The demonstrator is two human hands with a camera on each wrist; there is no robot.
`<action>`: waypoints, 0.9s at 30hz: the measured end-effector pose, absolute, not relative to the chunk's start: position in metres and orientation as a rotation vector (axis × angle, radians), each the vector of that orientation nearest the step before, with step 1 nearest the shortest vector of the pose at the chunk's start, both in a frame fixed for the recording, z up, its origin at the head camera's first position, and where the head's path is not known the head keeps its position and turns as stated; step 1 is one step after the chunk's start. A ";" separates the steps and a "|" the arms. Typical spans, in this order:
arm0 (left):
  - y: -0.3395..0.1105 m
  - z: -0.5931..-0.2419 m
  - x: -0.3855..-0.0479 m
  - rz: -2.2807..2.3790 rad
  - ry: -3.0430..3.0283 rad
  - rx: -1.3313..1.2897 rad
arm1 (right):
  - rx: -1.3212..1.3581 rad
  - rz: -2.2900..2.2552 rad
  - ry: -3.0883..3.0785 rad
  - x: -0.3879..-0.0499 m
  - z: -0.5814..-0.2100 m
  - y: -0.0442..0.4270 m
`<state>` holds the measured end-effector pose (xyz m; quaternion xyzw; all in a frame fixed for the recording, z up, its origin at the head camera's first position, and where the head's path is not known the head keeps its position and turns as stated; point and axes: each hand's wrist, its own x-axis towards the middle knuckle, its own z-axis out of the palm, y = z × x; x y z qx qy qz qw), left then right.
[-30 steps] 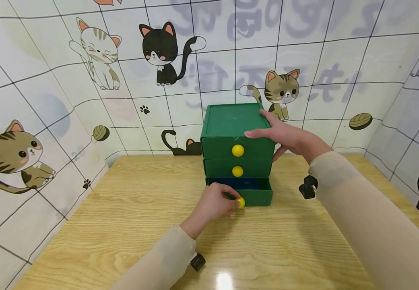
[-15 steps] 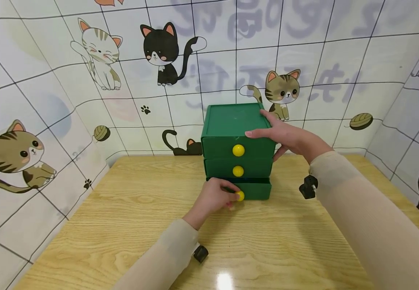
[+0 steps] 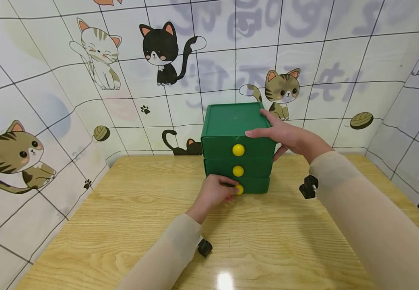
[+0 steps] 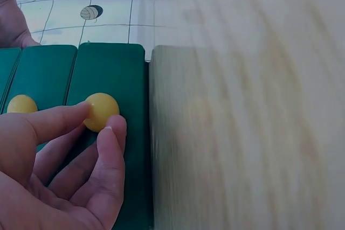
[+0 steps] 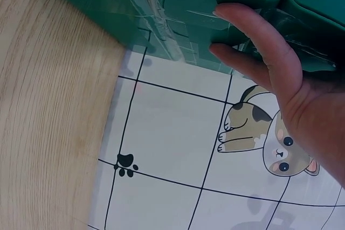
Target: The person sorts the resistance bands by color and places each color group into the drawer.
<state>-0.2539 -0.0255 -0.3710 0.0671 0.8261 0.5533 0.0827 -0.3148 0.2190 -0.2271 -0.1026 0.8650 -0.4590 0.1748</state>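
Observation:
A green three-drawer cabinet (image 3: 232, 119) stands on the table against the wall, each drawer front carrying a round yellow knob. My left hand (image 3: 213, 192) pinches the yellow knob (image 4: 101, 110) of the bottom drawer (image 3: 257, 185) between thumb and fingers. That drawer's front now looks about level with the ones above. Spread over the cabinet's right front corner, my right hand (image 3: 285, 135) touches the top and the right side with extended fingers. In the right wrist view, fingers (image 5: 259, 30) lie along the side wall, where clear tape (image 5: 153, 20) shows.
The wooden table (image 3: 140, 193) extends to the left, right and front of the cabinet. Behind it hangs a white wall covering (image 3: 216, 52) with black grid lines and cartoon cats. Two yellow knobs, the top knob (image 3: 238, 150) and middle knob (image 3: 238, 171), stick out above my left hand.
The bottom drawer has slid back into the cabinet, its dark inside no longer visible. My left hand moved forward with the knob; my right hand stayed in place.

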 end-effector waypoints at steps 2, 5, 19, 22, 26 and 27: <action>-0.025 -0.371 -0.254 1.673 2.446 0.187 | -0.289 -1.308 2.449 -0.313 -0.227 0.219; -0.026 -0.373 -0.256 1.717 2.395 0.162 | -0.285 -1.317 2.450 -0.312 -0.226 0.219; -0.032 -0.383 -0.260 1.896 2.011 0.009 | -0.285 -1.321 2.451 -0.310 -0.229 0.221; -0.032 -0.383 -0.260 1.891 2.011 0.007 | -0.282 -1.330 2.447 -0.310 -0.230 0.221; -0.032 -0.382 -0.260 1.847 2.047 0.042 | -0.278 -1.359 2.449 -0.310 -0.233 0.220; -0.032 -0.380 -0.260 1.814 2.062 0.067 | -0.274 -1.366 2.453 -0.309 -0.234 0.221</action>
